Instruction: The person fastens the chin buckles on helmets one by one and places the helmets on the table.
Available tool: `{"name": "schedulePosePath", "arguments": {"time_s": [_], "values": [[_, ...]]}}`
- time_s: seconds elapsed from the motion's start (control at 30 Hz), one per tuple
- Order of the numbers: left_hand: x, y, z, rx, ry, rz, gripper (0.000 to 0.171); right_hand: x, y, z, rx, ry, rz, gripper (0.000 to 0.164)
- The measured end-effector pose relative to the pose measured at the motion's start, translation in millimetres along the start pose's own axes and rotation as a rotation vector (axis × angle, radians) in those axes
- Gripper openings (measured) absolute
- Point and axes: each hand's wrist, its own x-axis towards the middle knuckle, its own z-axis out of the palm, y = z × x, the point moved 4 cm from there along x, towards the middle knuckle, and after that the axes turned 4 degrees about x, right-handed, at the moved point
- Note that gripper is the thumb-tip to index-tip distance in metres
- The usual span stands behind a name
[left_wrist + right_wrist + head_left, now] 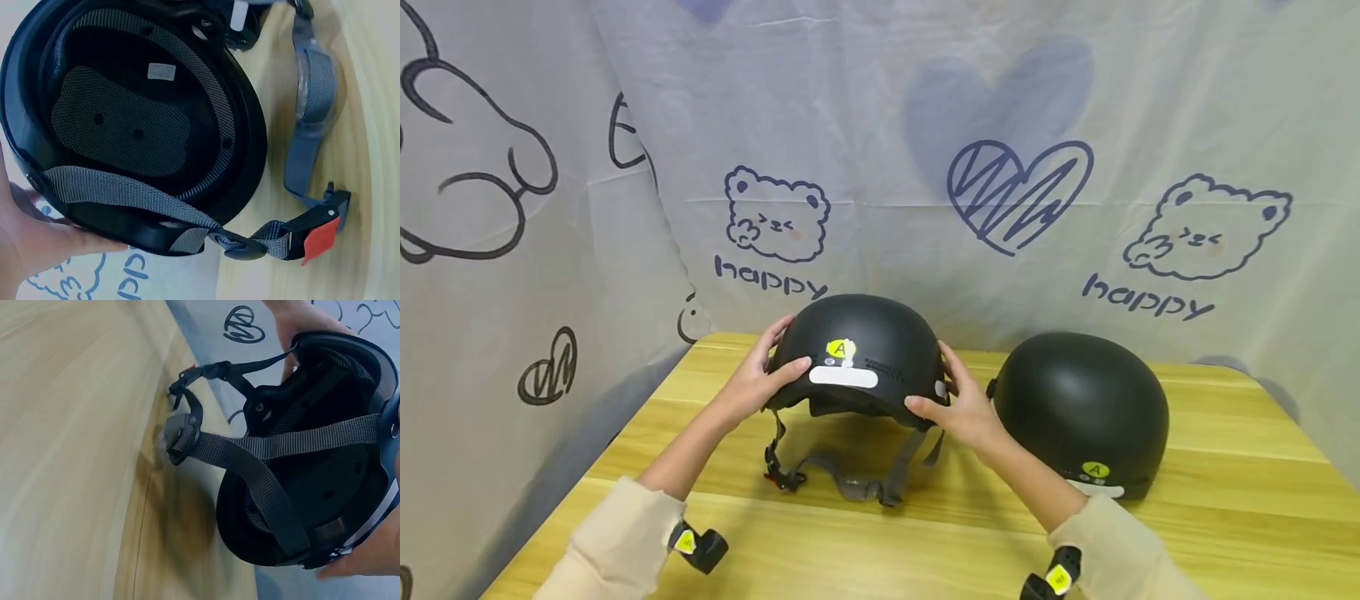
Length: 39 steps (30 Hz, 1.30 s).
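Note:
A matte black helmet (872, 329) is held up above the table between both hands. My left hand (762, 373) grips its left side, thumb on the front near the white strip and fingers round behind. On the opposite side my right hand (962, 402) grips the rim, thumb at the lower front edge. Grey chin straps (850, 486) hang beneath it, joined at a buckle with a red tab (320, 240). The left wrist view shows the dark padded inside (125, 119); the right wrist view shows the webbing strap (319, 439) across the opening.
A second black helmet (1078, 408) rests on the wooden table (820, 550), close beside my right forearm. Behind the table hangs a pale cloth (880, 125) printed with hearts and bears. Another cloth wall (587, 275) stands along the left side.

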Motion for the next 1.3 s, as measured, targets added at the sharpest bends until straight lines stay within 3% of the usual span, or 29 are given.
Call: {"name": "schedulePosePath", "arguments": {"time_s": [0.33,0.47,0.73,1.07,1.3], "values": [[-7.2,-16.3,-2.0,0.059,-0.088,0.026,0.097,-9.6,8.4,7.8,-0.063,0.009,-0.147,0.114],[-10.1,-25.4,-0.2,0.053,-0.098,0.086,0.101,-17.4,14.7,13.8,-0.059,0.046,-0.198,0.116],[-24.0,-43.7,2.4,0.099,-0.033,0.22,0.107,-29.2,25.2,26.3,-0.123,0.081,-0.256,0.117],[-37.6,-62.0,12.0,0.215,0.069,0.438,0.113,-38.8,38.3,36.9,-0.236,0.086,-0.38,0.123],[-50.7,-73.9,16.7,0.232,0.095,0.48,0.118,-46.2,39.2,43.7,-0.299,0.087,-0.415,0.126]]}}
